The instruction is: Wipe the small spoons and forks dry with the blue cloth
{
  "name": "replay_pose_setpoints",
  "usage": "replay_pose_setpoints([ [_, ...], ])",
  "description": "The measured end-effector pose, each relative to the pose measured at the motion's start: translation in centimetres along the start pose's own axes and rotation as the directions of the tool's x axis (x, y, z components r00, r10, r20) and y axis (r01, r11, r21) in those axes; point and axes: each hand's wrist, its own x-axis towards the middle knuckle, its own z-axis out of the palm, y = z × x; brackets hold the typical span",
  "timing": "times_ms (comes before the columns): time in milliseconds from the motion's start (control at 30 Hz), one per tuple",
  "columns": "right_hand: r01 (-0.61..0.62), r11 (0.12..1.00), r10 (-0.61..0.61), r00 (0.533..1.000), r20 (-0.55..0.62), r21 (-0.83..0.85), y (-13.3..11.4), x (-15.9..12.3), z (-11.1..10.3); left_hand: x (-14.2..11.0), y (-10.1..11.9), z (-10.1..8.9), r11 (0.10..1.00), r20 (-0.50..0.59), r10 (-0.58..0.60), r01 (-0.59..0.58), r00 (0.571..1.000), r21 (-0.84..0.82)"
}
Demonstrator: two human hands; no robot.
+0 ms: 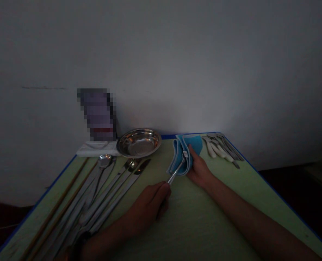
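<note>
My left hand (151,203) is closed round the handle of a slim shiny metal utensil (174,175). The far end of that utensil goes into the folds of a blue cloth (195,142) with pale edging, so its kind cannot be made out. Behind the cloth, my right hand (200,168) grips it from the right side, the fingers mostly hidden. Both hands are above the middle of the green table (188,224). A dark band sits on my left wrist.
A steel bowl (139,143) stands by the wall beside a folded white cloth (95,148). Spoons, knives (139,170) and wooden chopsticks (57,206) lie at left. White-handled cutlery (218,150) lies at back right. A blurred-out upright screen (98,114) leans against the wall.
</note>
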Motion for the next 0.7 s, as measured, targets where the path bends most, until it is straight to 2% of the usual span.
replay_pose_setpoints([
  [167,0.084,0.974,-0.054,0.988,0.146,-0.209,0.26,-0.69,0.11,0.08,-0.3,0.22,0.999,0.009,-0.011,0.011,1.0,-0.035],
  [233,0.101,0.964,-0.061,0.984,0.164,-0.246,0.38,-0.88,0.23,0.06,-0.31,0.25,1.0,0.009,-0.001,0.001,1.0,-0.018],
  [400,0.133,0.954,-0.109,0.989,0.103,-0.27,0.49,-1.06,0.66,0.01,-0.08,0.21,0.999,-0.009,0.014,-0.014,1.0,0.037],
  [567,0.098,0.972,-0.088,0.995,0.053,-0.215,0.43,-0.81,0.66,-0.08,0.13,0.12,0.996,-0.029,0.029,-0.027,0.999,0.082],
  [700,0.068,0.984,-0.067,0.998,0.016,-0.167,0.36,-0.36,0.38,-0.14,-0.02,0.11,0.994,0.015,0.034,-0.035,0.999,0.102],
])
